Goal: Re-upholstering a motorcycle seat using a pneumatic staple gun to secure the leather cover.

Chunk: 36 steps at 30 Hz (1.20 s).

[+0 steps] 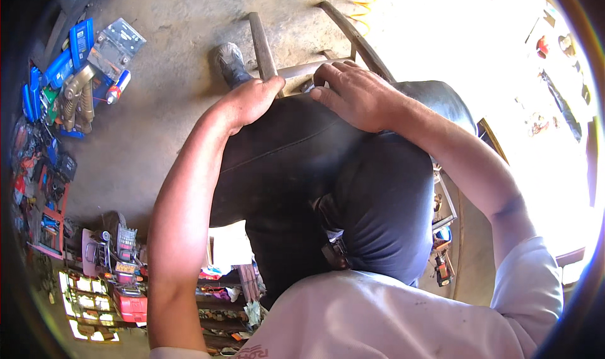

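My left hand (251,102) rests against the edge of my raised leg in dark trousers (283,135). Its thumb points toward a wooden leg (261,44) of a stool-like frame; its other fingers are hidden. My right hand (359,94) lies over the same leg, near the knee. Its thumb stands apart from loosely bent fingers, and no held object shows. Between the hands, a small greyish thing (307,85) peeks out beyond the leg, too little visible to name. Past my left hand, a dark worn boot (232,63) stands on the concrete floor.
Blue plastic containers (60,69), a clear-topped battery-like box (120,44) and a bronze-coloured curved pipe part (78,97) crowd the left. Cluttered shelves (220,302) stand at lower left. A yellow coiled hose (362,6) lies at the top; strong sunlight washes out the right.
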Tool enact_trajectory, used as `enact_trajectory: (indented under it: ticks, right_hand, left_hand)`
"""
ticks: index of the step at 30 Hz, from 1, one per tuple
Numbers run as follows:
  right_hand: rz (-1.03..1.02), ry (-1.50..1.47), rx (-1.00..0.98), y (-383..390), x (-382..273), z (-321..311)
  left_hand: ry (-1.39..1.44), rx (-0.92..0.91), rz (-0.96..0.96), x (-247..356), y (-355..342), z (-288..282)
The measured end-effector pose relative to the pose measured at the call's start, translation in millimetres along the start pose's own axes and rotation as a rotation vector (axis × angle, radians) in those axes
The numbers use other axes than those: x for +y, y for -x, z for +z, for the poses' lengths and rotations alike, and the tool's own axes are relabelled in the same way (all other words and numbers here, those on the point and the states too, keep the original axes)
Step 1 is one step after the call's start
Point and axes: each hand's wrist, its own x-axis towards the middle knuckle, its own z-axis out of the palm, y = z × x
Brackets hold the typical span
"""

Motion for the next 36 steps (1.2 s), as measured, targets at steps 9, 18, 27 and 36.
enact_trajectory:
  ticks: [9, 18, 27, 36]
  right_hand:
    - [0.491, -0.158, -0.437, -52.0, 36.5, 21.1]
    - [0.299, -0.083, -0.378, -75.8, -2.6, 40.3]
    - [0.324, -0.22, -0.326, -84.7, -55.9, 24.9]
    - [0.385, -0.16, -0.57, -112.0, -57.9, 34.7]
  left_hand:
    - [0.007, -0.04, -0.029, 9.0, 5.3, -1.6]
    - [0.136, -0.095, -0.03, 9.8, 8.5, -13.7]
    - [0.244, -0.162, -0.007, -6.1, 6.9, -25.7]
    - [-0.524, 0.486, 0.259, -21.7, 129.0, -62.0]
